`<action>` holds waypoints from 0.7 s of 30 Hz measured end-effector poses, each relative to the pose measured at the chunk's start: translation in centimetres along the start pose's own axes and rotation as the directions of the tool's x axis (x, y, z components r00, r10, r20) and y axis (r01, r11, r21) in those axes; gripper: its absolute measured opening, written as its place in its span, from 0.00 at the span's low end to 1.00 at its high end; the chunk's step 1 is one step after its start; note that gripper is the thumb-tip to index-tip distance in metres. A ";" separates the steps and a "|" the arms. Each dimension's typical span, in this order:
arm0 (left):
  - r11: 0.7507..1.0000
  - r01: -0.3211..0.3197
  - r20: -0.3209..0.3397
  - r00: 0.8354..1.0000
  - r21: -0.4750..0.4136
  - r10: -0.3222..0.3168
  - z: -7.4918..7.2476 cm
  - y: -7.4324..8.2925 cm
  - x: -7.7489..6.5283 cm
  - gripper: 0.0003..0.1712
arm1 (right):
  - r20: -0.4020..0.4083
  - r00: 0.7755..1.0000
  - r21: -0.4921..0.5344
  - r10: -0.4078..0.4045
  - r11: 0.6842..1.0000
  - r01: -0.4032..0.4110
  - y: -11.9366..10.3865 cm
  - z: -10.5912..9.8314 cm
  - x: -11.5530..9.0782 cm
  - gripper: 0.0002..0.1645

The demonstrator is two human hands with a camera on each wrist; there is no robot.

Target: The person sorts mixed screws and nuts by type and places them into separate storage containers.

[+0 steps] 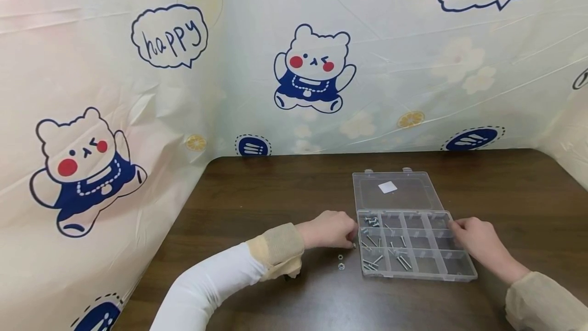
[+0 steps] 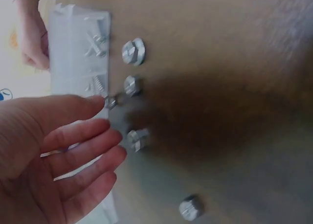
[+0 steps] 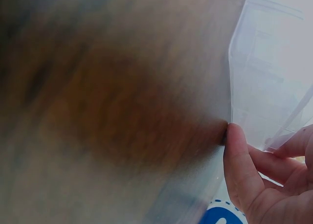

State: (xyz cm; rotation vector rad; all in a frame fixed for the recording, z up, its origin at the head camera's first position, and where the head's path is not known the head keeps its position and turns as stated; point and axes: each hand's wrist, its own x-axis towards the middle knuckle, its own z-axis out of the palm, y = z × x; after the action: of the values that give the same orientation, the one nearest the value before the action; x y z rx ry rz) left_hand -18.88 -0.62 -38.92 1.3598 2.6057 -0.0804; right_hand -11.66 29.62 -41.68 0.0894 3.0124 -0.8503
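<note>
A clear plastic compartment box [image 1: 418, 272] lies on the table with its lid folded back, and several bolts [image 1: 403, 262] fill its left compartments. Just off its left wall is my left hand [image 1: 328, 230], fingers loosely bent and the thumb tip right at a small metal nut [image 2: 111, 101]. More nuts lie around that hand, among them a flange nut [image 2: 134, 51], a plain nut [image 2: 132, 85] and one lower down [image 2: 190, 208]. At the opposite side, my right hand [image 1: 480, 241] pinches the box's right wall between thumb [image 3: 237, 145] and fingers.
Behind the compartments the transparent lid [image 1: 399, 198] lies flat, bearing a small white label [image 1: 388, 187]. The dark wooden table [image 1: 275, 183] ends at a hanging cloth [image 1: 248, 65] printed with bears, which encloses the back and sides.
</note>
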 end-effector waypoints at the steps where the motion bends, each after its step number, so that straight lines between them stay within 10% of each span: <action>1: 1.000 0.014 -0.009 1.000 -0.007 -0.014 0.2 0.0 0.0 0.09 | -0.003 1.000 0.000 0.000 1.000 0.000 0.0 0.0 0.0 0.25; 21: 0.981 0.129 -0.058 0.989 -0.146 -0.138 1.8 0.7 0.4 0.08 | 0.013 1.000 0.000 0.012 1.000 -0.012 0.0 -0.2 0.1 0.23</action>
State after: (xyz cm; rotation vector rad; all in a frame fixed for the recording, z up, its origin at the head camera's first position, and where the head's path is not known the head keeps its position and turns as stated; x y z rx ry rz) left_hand -18.23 -0.13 -40.70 1.1592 2.6984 0.1309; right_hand -11.74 29.71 -41.53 0.1008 2.9965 -0.8472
